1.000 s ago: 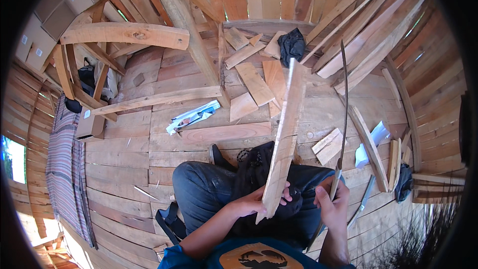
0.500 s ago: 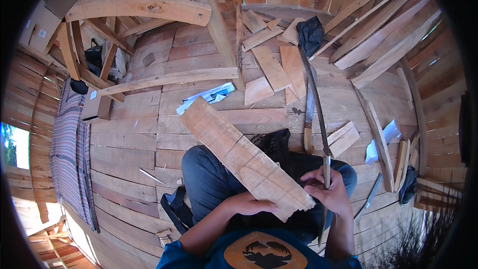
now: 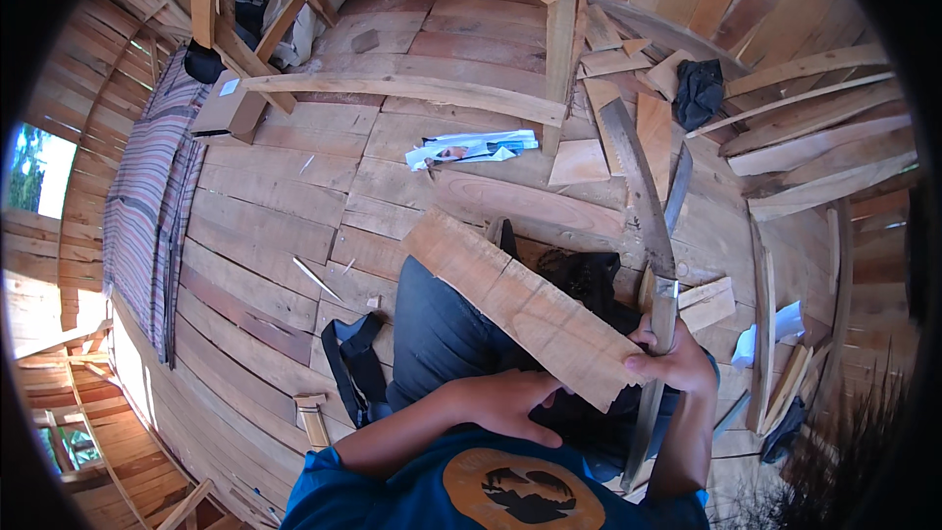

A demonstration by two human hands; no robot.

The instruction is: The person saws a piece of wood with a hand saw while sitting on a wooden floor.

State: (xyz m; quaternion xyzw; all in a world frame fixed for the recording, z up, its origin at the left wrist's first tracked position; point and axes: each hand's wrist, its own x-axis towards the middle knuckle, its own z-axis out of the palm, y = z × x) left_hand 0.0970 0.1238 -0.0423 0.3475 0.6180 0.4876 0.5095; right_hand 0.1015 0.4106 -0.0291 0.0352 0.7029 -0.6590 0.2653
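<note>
Across my lap slants a pale rough-sawn board [image 3: 520, 304], with lines across its face and a ragged near right end. My right hand [image 3: 677, 358] is wrapped round the wooden handle of a machete [image 3: 643, 191], whose long, slightly curved blade points away from me. The right thumb lies against the ragged end of the board. Beside the board's near edge, my left hand [image 3: 505, 407] is open, its thumb spread from the fingers. Its fingertips are close to the board's underside; whether they touch it is hidden.
A second blade [image 3: 677, 191] lies on the plank floor beyond the machete. Offcuts [image 3: 579, 162] and a black bag [image 3: 699, 93] are at the far right. A white and blue wrapper [image 3: 471, 148] lies ahead. Timber framing [image 3: 412, 88] crosses the far side; a black strap [image 3: 353, 368] lies left.
My left hand has come off the board's near end and opened. The right hand has turned the machete, showing its blade broadside, and its thumb now meets the board. The view has shifted left.
</note>
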